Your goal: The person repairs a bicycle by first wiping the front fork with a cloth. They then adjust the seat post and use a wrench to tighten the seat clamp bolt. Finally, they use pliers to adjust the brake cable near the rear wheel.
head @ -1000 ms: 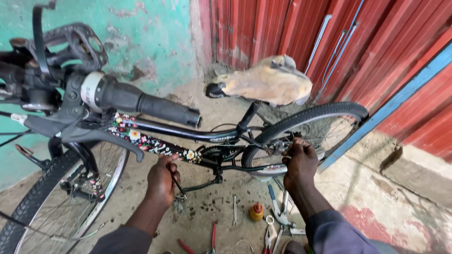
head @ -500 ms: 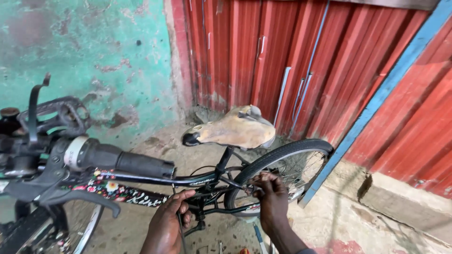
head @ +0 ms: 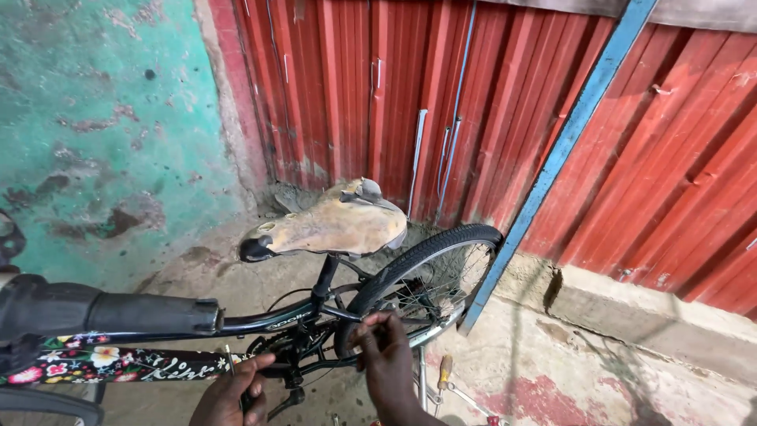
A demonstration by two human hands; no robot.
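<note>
Fingers on my right hand (head: pixel 388 347) were bunched and pinched in at the rear wheel (head: pixel 430 278), right where the black tyre meets the frame (head: pixel 260 322) stays; whether they'd really got hold of a spoke or a nut I couldn't tell, too much was packed in there. Left hand (head: pixel 230 393) was lower down by the crank (head: pixel 285 386), fingers curled round something thin and dark (a small tool, I reckon, but it was mostly hidden under my knuckles).

The bike itself stood close to the red corrugated wall (head: pixel 410 102), worn tan saddle (head: pixel 331 225) pointing back at me, handlebar grip (head: pixel 150 314) right under my chin, floral tube (head: pixel 118 364) below it.

What worried me: nothing seemed to be propping the thing up except my two hands; lean too hard on the wheel and it could've tipped toward the wall. Also my right fingertips sat very near the spokes and chain; if that wheel had spun, pinched skin for sure. A screwdriver (head: pixel 443 372) with a yellowish handle lay on the concrete just beside my wrist; easy to kick.
</note>
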